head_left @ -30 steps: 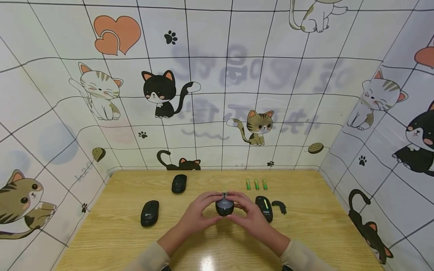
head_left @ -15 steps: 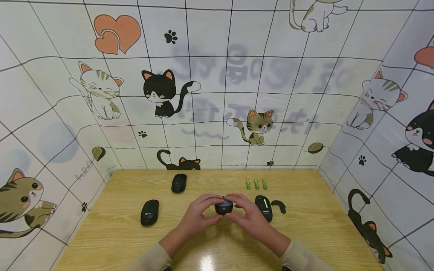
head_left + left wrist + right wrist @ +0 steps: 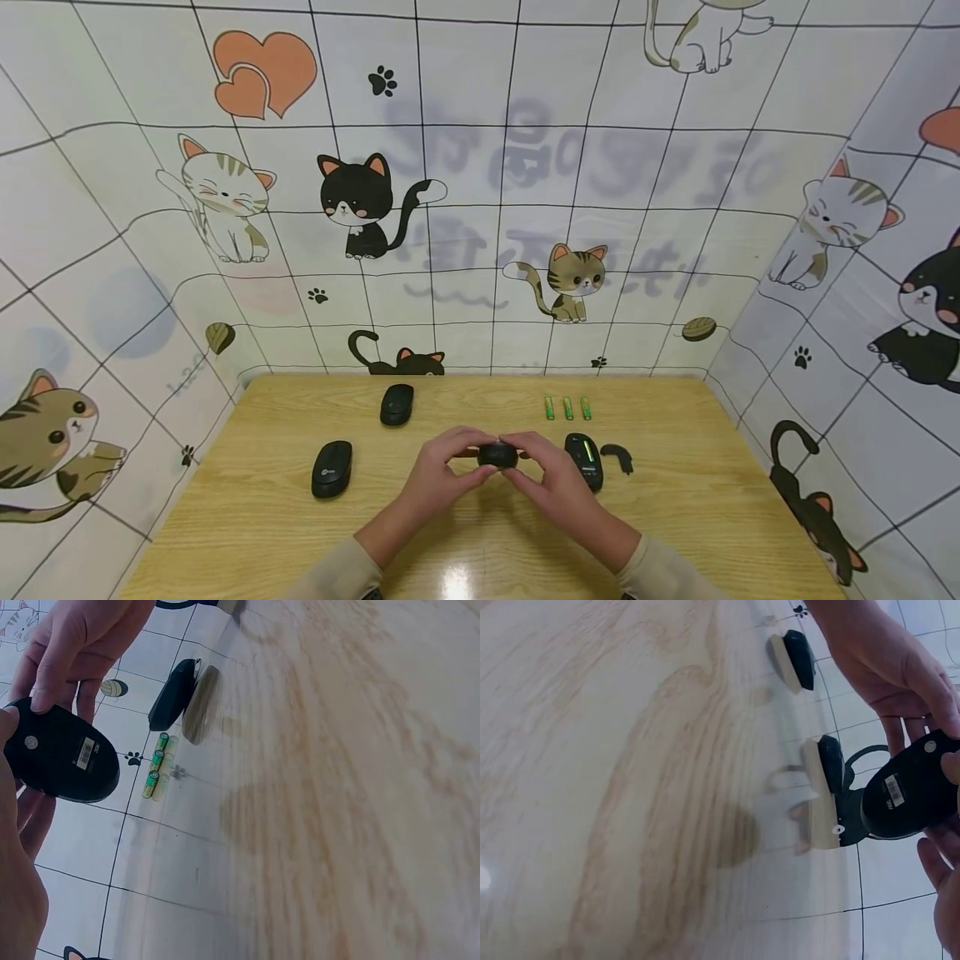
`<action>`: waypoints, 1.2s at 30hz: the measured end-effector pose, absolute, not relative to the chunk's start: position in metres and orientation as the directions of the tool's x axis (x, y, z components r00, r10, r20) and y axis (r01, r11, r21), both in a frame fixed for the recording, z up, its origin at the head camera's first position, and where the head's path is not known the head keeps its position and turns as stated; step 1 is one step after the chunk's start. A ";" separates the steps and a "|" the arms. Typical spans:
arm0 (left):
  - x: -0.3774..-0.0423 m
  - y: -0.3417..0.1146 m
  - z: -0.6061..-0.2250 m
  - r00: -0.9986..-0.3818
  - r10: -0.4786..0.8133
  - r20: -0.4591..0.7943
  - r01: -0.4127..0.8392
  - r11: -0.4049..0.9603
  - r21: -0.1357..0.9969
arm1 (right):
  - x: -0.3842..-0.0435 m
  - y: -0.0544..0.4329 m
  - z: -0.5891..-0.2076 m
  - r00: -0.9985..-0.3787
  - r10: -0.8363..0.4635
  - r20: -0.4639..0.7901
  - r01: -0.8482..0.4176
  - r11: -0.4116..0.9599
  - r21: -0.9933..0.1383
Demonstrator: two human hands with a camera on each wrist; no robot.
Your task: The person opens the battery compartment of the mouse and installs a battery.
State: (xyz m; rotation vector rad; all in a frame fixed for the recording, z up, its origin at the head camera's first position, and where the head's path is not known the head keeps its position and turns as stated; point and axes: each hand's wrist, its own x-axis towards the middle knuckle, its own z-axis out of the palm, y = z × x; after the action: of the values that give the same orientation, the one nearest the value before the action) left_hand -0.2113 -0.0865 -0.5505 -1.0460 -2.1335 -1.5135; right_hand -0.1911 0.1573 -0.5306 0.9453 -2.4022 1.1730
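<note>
A black computer mouse (image 3: 498,456) is held up over the table between both hands. My left hand (image 3: 447,468) pinches its left side, and my right hand (image 3: 547,472) pinches the right side, thumbs nearest me. Seen from the left wrist, the mouse (image 3: 64,754) shows its flat underside with a barcode label and a round spot. The same underside faces the right wrist camera. To the right of the hands lies an opened black mouse (image 3: 584,461) with a green battery in its slot, partly behind my right hand. A curved black cover (image 3: 618,457) lies beside it.
Three green batteries (image 3: 567,407) lie in a row at the back right of the wooden table (image 3: 285,550). Two more black mice, one nearer (image 3: 332,469) and one farther (image 3: 397,405), rest on the left. A cat-patterned cloth encloses the table's back and sides.
Both hands have tilted the held mouse, so its top, visible a second ago, has turned away and its edge now faces the head camera. Things on the table stay put.
</note>
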 end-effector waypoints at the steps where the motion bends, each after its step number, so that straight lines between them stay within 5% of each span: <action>1: -0.211 -0.086 -0.550 -0.691 0.379 0.615 0.704 0.165 0.690 | -0.191 0.157 -0.531 -0.728 -0.427 0.536 -0.686 0.448 -0.574; 8: -0.209 -0.086 -0.545 -0.778 0.367 0.510 0.597 0.179 0.782 | -0.189 0.157 -0.532 -0.702 -0.443 0.558 -0.712 0.404 -0.575; 13: -0.211 -0.084 -0.547 -0.781 0.349 0.519 0.604 0.208 0.769 | -0.187 0.156 -0.533 -0.738 -0.418 0.530 -0.669 0.346 -0.658; 23: -0.209 -0.086 -0.547 -0.818 0.427 0.386 0.506 0.214 0.835 | -0.187 0.154 -0.526 -0.928 -0.256 0.272 -0.345 0.306 -0.887; 36: -0.206 -0.083 -0.551 -0.861 0.454 0.228 0.273 0.033 0.962 | -0.193 0.156 -0.523 -0.954 -0.272 0.126 -0.185 0.201 -0.962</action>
State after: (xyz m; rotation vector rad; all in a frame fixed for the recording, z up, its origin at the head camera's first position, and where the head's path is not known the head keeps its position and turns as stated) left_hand -0.2062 -0.0830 -0.5515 -0.8351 -2.3532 -2.1294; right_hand -0.1925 0.1556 -0.5232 0.4737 -2.4880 1.9762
